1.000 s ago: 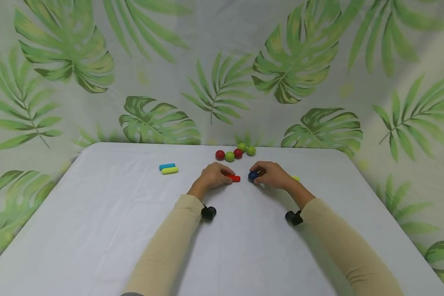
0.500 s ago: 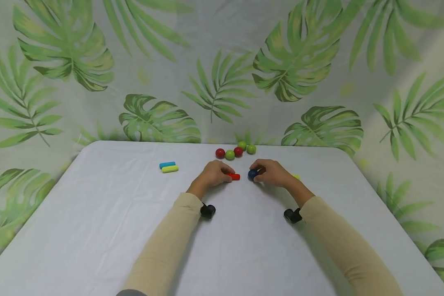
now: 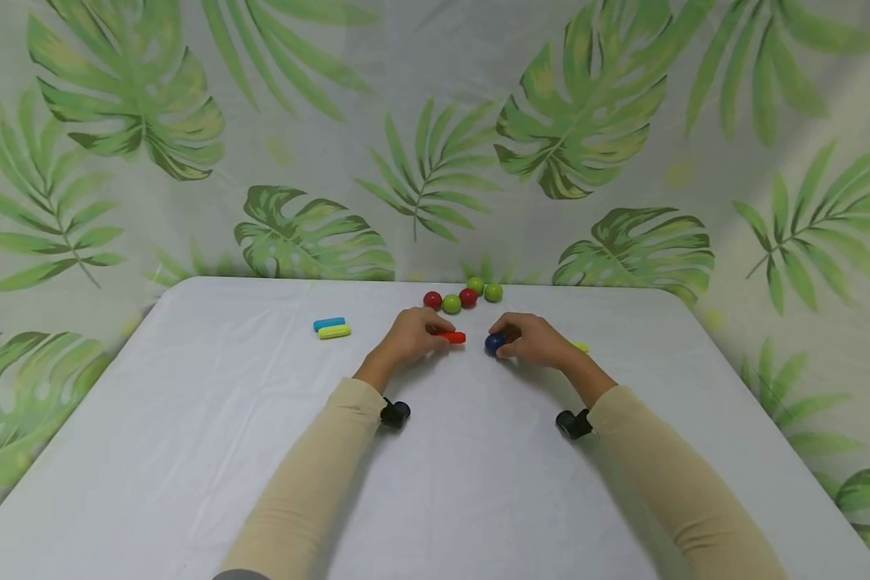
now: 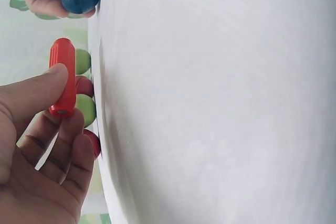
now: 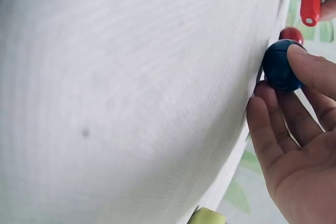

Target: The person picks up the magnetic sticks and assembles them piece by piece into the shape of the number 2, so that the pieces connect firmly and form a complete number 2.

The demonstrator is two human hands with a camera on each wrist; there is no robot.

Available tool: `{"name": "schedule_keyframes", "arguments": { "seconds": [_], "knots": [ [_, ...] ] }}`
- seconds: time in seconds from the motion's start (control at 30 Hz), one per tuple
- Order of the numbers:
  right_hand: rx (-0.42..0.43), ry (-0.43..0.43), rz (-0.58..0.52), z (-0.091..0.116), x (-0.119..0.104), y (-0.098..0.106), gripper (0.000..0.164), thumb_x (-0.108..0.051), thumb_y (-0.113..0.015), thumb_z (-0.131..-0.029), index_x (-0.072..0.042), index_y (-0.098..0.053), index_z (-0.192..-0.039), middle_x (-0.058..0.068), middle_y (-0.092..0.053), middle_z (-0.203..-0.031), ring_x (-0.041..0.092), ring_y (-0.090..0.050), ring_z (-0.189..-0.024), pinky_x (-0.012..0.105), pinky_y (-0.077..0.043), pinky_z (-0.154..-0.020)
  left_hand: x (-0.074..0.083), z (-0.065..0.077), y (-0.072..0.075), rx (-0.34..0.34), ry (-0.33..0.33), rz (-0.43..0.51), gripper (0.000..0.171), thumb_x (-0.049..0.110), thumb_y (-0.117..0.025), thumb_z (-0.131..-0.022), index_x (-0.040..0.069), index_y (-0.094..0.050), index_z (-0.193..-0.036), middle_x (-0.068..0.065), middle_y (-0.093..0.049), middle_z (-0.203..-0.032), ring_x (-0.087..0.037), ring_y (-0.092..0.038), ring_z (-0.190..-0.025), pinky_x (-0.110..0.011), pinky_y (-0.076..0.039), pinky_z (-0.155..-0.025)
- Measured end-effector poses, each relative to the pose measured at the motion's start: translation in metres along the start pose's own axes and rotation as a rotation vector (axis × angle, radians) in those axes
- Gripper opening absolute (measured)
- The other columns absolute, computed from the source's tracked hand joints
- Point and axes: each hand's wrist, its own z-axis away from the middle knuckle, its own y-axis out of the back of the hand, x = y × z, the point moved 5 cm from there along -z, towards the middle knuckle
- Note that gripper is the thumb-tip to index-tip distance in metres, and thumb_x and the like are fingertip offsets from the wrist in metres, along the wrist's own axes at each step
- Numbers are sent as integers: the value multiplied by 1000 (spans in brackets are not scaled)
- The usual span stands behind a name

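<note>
My left hand point(image 3: 409, 336) pinches a small red stick point(image 3: 454, 337) between thumb and fingers. In the left wrist view the stick has ribbed sides and bevelled ends, and it appears raised off the tablecloth. To its right, my right hand point(image 3: 532, 340) grips a dark blue glossy ball point(image 3: 495, 345), thumb on one side and fingers on the other. The right wrist view shows the ball point(image 5: 282, 65) at the tablecloth's surface. A short gap separates the stick from the ball.
Several red and green balls point(image 3: 452, 304) sit near the table's far edge. A blue stick point(image 3: 329, 324) and a yellow stick point(image 3: 334, 331) lie side by side to the left. Another yellow piece point(image 3: 581, 346) is partly hidden behind my right wrist. White cloth point(image 3: 449, 483) covers the table.
My left hand has risen slightly and shifted left, carrying the red stick up from the cloth and away from the ball. My right hand stays in place with the blue ball.
</note>
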Motion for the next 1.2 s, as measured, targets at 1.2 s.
{"name": "schedule_keyframes", "arguments": {
  "seconds": [1.2],
  "knots": [
    [-6, 5, -38, 0, 3, 1, 31, -9, -72, -89, -8, -62, -118, 15, -65, -123, 28, -60, -113, 42, -52, -96, 4, -8, -18, 25, 42, 42, 26, 15, -76, -85, 19, -78, -111, -2, -72, -108, -19, -59, -94, -25, -49, -78]
  ]
}}
